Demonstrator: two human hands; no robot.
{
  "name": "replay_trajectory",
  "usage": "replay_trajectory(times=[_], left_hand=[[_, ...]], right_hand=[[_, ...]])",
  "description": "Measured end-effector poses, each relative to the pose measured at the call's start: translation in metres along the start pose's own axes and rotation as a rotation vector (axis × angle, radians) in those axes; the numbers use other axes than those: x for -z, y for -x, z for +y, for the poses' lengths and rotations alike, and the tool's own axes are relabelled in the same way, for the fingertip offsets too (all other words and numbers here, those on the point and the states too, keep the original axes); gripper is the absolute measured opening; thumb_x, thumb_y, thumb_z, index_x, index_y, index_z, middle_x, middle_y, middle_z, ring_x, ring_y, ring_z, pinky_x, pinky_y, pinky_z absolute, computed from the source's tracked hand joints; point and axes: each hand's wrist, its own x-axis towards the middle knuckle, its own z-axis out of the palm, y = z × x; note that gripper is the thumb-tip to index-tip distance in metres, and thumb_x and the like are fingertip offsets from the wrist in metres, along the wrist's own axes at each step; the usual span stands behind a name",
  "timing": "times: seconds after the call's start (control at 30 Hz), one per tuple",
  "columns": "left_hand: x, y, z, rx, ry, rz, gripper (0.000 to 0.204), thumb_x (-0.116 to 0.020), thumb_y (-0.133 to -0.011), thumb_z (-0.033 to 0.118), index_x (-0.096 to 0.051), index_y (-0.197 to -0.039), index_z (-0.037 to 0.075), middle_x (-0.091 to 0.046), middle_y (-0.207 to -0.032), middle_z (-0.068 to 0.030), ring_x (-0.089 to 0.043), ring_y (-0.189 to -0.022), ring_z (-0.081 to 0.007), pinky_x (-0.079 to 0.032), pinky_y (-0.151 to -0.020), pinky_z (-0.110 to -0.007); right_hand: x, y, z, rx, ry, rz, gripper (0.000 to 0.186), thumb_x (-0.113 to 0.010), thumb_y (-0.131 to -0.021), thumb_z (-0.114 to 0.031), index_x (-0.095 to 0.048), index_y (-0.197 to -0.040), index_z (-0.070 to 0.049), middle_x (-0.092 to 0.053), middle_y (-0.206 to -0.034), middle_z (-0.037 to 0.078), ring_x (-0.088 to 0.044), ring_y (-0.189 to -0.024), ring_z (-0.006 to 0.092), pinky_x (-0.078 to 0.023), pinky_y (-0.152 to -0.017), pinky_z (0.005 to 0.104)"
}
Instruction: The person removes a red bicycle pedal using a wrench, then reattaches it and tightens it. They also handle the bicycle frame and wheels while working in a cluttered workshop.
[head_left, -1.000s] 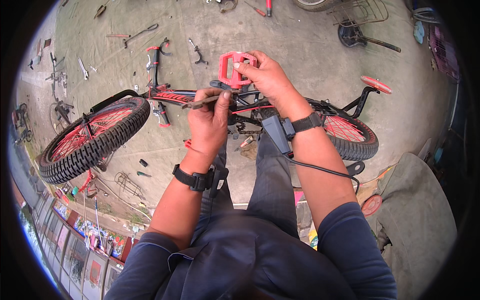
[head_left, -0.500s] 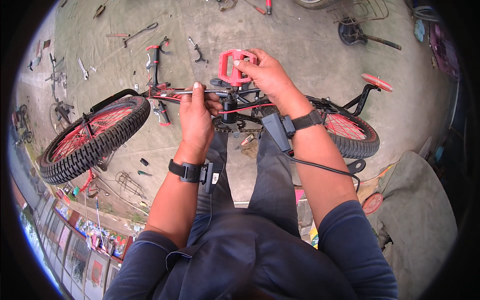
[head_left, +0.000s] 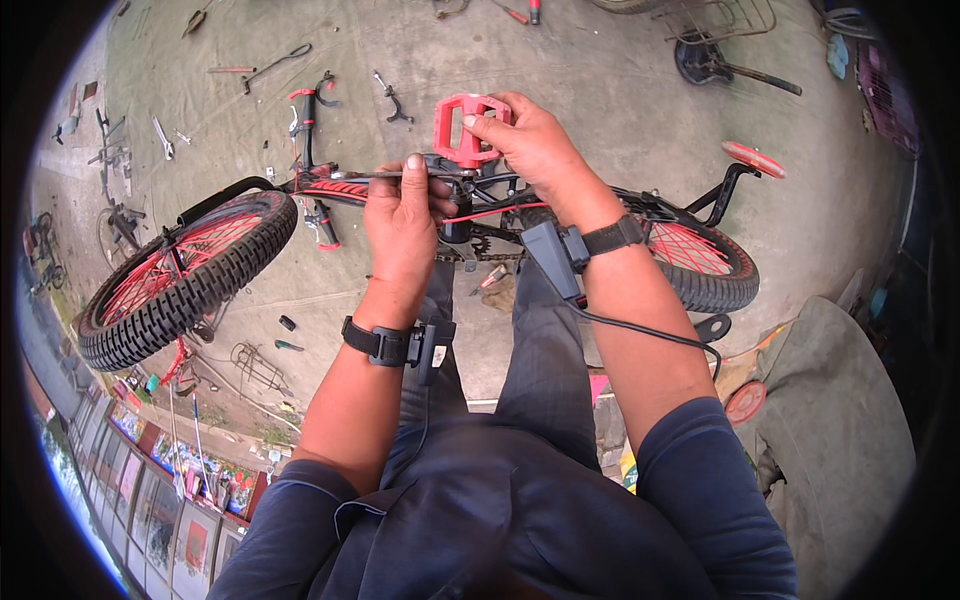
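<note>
My right hand grips a red plastic pedal on the bike, thumb over its middle. Just below and left of it, my left hand is closed on a flat metal wrench, which lies across the pedal's spindle area. Beneath both hands is a black and red bicycle on its side, with a front wheel at left, a rear wheel at right and the chain in the middle. Part of the crank area is hidden by my left fingers.
Loose tools lie around the floor: a wrench and a red-handled screwdriver. Handlebar parts, a saddle on a post and a wire basket are there too. A grey-green cloth is at lower right.
My left hand has shifted upward, with its thumb now along the wrench, which lies more level. My right hand and the pedal have risen slightly.
</note>
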Motion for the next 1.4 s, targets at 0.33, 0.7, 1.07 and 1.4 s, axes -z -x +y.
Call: replay_trajectory(times=[0.33,0.7,1.07,1.4], left_hand=[[0.023,-0.031,-0.016,0.482,0.554,0.041,0.025,-0.052,-0.106,0.032,-0.055,-0.098,0.009,-0.056,-0.073,-0.0018,-0.049,-0.058,-0.012,-0.039,-0.053,-0.027],[-0.014,0.009,0.012,-0.284,-0.305,-0.073,0.016,-0.062,-0.101,0.017,-0.056,-0.104,0.002,-0.064,-0.079,-0.0037,-0.054,-0.062,-0.0061,-0.046,-0.056,-0.021],[0.01,-0.031,-0.016,0.754,0.657,0.009,0.022,-0.051,-0.106,0.029,-0.054,-0.096,0.009,-0.057,-0.076,-0.001,-0.047,-0.055,-0.0096,-0.036,-0.047,-0.024],[0.009,-0.009,0.004,0.209,0.14,0.098,0.024,-0.056,-0.104,0.03,-0.056,-0.101,0.006,-0.064,-0.077,-0.0061,-0.056,-0.059,-0.0118,-0.041,-0.05,-0.024]], right_hand=[[0.001,-0.003,0.004,-0.007,-0.009,-0.003,0.049,-0.077,-0.09,-0.023,-0.058,-0.125,0.004,-0.067,-0.103,0.005,-0.062,-0.088,0.0099,-0.051,-0.076,0.0244],[0.001,-0.002,0.001,0.008,0.01,-0.003,0.052,-0.078,-0.089,-0.026,-0.057,-0.126,0.004,-0.067,-0.102,0.004,-0.062,-0.087,0.009,-0.051,-0.072,0.0235],[0.0,-0.005,0.006,0.004,0.025,0.006,0.054,-0.077,-0.09,-0.027,-0.056,-0.129,0.004,-0.067,-0.102,0.004,-0.062,-0.086,0.0084,-0.049,-0.069,0.0227],[-0.001,0.002,-0.002,-0.014,-0.017,0.018,0.045,-0.076,-0.088,-0.021,-0.06,-0.122,0.004,-0.068,-0.107,0.01,-0.064,-0.095,0.0152,-0.053,-0.082,0.0294]])
